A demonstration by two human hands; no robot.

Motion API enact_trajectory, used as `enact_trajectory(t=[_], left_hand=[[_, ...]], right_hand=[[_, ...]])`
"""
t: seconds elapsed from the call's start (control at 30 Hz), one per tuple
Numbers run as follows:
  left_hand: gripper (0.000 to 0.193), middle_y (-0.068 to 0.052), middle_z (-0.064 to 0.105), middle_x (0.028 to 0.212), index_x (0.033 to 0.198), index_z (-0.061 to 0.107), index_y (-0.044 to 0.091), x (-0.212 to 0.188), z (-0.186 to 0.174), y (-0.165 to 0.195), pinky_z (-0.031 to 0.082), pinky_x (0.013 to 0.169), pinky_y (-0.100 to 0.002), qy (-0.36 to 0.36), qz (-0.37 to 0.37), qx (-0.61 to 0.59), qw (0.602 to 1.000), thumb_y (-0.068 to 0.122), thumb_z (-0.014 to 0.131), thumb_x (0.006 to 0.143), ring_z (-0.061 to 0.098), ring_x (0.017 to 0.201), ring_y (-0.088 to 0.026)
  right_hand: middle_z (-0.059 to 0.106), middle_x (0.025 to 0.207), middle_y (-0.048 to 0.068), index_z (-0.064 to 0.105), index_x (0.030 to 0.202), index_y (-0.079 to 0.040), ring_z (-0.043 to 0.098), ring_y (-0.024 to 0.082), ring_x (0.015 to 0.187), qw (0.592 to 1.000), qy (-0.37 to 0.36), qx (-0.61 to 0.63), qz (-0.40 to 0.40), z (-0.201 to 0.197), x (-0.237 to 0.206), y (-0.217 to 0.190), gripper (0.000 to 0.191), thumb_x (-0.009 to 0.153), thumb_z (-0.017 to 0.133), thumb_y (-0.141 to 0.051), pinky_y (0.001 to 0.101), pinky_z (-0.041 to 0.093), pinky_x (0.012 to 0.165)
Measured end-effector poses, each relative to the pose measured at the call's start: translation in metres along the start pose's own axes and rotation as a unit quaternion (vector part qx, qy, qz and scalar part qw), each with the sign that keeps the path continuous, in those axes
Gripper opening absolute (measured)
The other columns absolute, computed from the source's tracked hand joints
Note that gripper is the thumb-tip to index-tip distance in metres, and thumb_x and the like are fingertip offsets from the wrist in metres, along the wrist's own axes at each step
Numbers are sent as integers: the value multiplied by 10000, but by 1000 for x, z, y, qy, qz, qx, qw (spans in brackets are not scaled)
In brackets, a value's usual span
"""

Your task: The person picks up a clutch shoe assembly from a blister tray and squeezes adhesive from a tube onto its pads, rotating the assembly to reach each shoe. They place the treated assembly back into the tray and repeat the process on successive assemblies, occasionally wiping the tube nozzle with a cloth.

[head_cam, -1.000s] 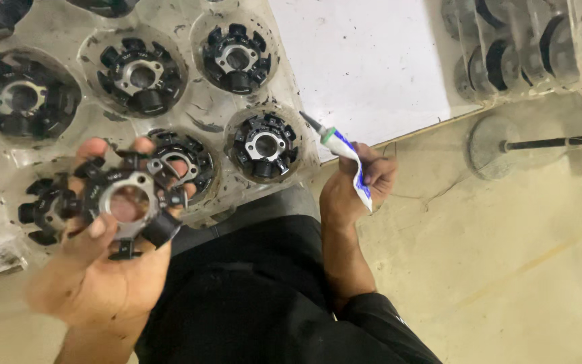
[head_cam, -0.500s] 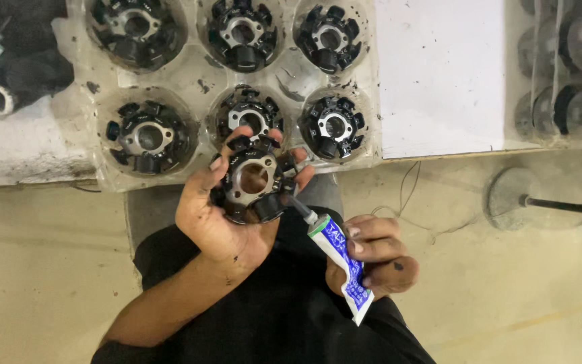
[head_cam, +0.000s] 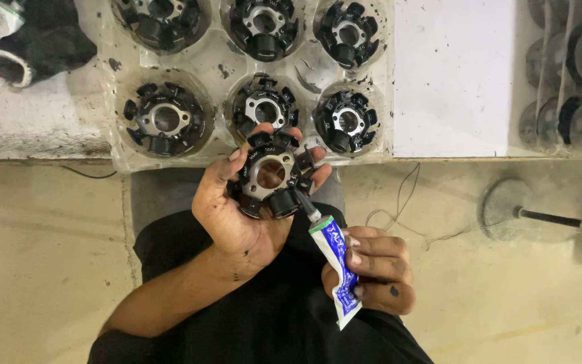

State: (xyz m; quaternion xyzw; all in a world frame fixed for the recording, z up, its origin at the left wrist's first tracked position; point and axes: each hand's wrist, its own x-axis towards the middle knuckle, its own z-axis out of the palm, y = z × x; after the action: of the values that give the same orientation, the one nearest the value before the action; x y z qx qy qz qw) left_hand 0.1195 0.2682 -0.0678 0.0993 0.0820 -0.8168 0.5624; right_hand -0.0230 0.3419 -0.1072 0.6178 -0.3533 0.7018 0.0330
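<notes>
Holding a small blue-and-white tube [head_cam: 337,269] closest to the body, the right hand [head_cam: 373,268] has its fingers curled round the tube's lower half, and the tube slants up and to the left so that its thin nozzle touches the rim of the black stator core [head_cam: 272,176] just above it. That core, a ring with stubby black poles around a bare metal centre hole, lies in the cupped palm of the left hand [head_cam: 237,209], whose thumb presses its left edge while the fingertips wrap over its far and right edges. Both hands are over the dark trousers [head_cam: 264,317] of the seated person, with pale concrete floor [head_cam: 42,256] to either side and a thin wire [head_cam: 399,202] trailing on the floor to the right. Beyond the hands, at the edge of a low bench, sits a clear plastic tray [head_cam: 220,145] with round wells, each of its six visible wells holding another black stator core of the same kind. To the tray's right lies a plain white sheet [head_cam: 453,74], and farther right stand stacked trays [head_cam: 567,74] with dark parts. At the far left a dark glove with a white cuff [head_cam: 35,47] rests on the bench top.
</notes>
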Motion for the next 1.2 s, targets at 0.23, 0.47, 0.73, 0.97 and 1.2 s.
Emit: enact_trajectory(t=[0.23,0.47,0.73,0.97,1.2], left_hand=[[385,-243,607,1300,1282,589,0,1,-1,0,500,1103,-648,-1,1,-13,1000,251,572,990,604,1242,-491],[380,-243,610,1288,1261,596,0,1,1,1,504,1101,-640,7,-2,-5,1000,252,580,978,611,1230,-486],[410,-232,606,1275,1277,582,14,5,7,5,517,1073,-621,20,1,28,999,280,584,965,608,1224,-474],[419,-205,605,1264,1309,586,41,28,7,43,579,974,-564,-80,-8,162,983,313,584,990,629,1204,-444],[291,-146,675,1034,1117,596,48,153,14,42,593,724,-496,-132,39,397,907,317,538,1019,724,928,-307]], right_hand=[[667,904,78,380,916,-128,720,195,786,997,51,35,-51,6,-3,11,434,864,811,-117,352,694,625],[671,877,113,400,905,-125,703,209,769,994,68,78,-35,8,-4,17,420,858,817,-128,341,679,614],[635,848,107,404,897,-136,657,217,773,997,-6,12,80,-5,2,7,400,888,802,-100,384,641,632],[619,916,59,495,1054,-113,640,125,821,961,170,165,146,-60,3,65,214,1026,696,-46,254,557,669],[641,1095,70,510,1303,-44,649,178,1008,872,298,70,382,-61,3,166,341,998,663,-36,294,546,823]])
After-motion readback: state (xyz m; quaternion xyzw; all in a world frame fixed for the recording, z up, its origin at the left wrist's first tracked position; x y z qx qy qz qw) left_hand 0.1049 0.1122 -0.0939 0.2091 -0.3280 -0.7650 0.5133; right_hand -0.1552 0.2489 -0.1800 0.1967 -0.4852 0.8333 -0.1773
